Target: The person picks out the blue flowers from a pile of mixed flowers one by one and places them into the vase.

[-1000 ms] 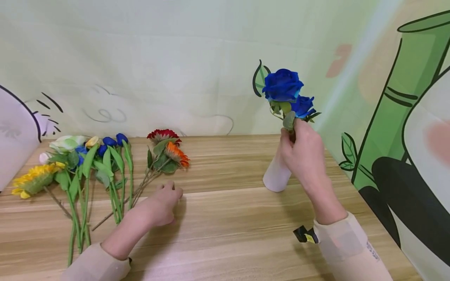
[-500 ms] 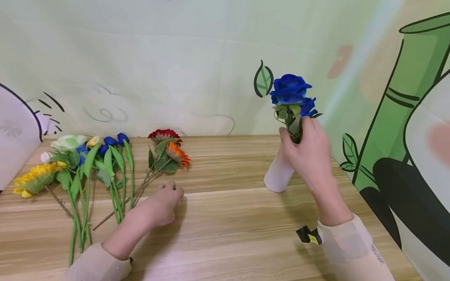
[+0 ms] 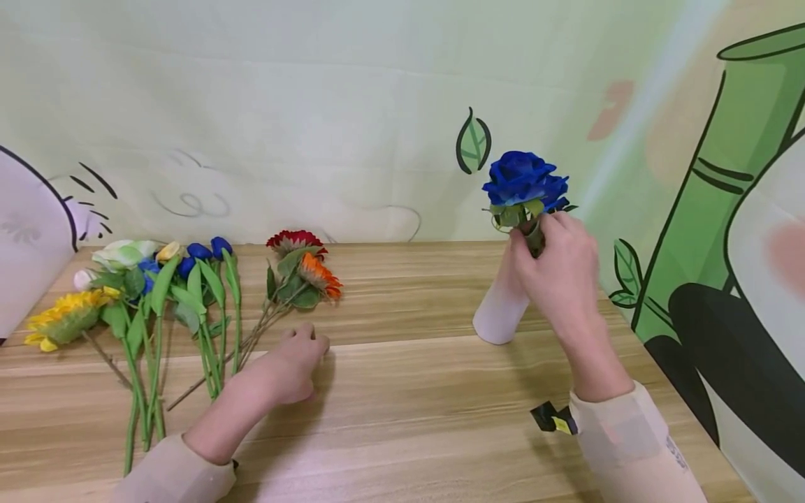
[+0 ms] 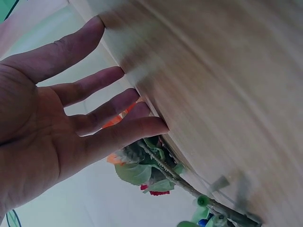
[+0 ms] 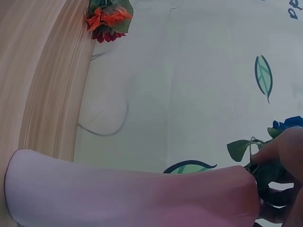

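Note:
A large blue rose (image 3: pixel 518 178) stands over the mouth of a tall white vase (image 3: pixel 499 314), with a second blue rose (image 3: pixel 556 193) close behind it. At the vase's mouth my right hand (image 3: pixel 564 269) pinches the stem just under the blooms. Its grip is partly hidden by leaves and fingers. In the right wrist view the stem goes into the vase's pinkish rim (image 5: pixel 253 189). My left hand (image 3: pixel 286 365) rests on the table, fingers loosely spread and fingertips touching the wood, holding nothing. Beyond it lie an orange flower (image 3: pixel 319 274) and a red flower (image 3: pixel 295 241).
On the left of the wooden table (image 3: pixel 402 391) lie a yellow sunflower (image 3: pixel 66 318), blue tulips (image 3: pixel 220 248), a white flower (image 3: pixel 124 254) and other stems. A printed cloth backdrop (image 3: pixel 352 140) rises behind the table, and a panel stands along the right.
The front blue rose has come down toward the vase and slightly right. My right hand has moved a little right, lower on the stems. The left hand stays put.

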Action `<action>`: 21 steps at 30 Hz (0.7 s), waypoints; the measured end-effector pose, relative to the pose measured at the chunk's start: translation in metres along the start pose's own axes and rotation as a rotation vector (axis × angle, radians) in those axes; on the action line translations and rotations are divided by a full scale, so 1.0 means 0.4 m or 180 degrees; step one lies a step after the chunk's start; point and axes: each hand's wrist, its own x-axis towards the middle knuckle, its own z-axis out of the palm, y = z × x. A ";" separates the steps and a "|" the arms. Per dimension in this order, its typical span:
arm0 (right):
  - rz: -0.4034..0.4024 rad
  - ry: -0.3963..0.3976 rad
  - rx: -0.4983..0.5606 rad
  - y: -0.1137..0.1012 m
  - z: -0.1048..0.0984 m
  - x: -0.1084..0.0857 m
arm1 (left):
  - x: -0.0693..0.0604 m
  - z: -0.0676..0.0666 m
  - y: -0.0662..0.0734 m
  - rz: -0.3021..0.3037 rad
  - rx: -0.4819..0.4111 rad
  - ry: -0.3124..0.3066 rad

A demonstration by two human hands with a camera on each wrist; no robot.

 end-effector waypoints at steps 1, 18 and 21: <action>0.0025 -0.0024 -0.0015 0.000 -0.002 -0.001 | 0.000 0.000 0.000 -0.0001 0.0000 -0.0004; -0.0812 0.0710 0.0435 -0.011 0.007 0.019 | 0.004 0.000 0.001 -0.0022 0.0012 -0.0031; -0.0997 0.0690 0.0499 -0.015 0.007 0.022 | 0.003 0.000 0.001 -0.0026 0.0016 -0.0034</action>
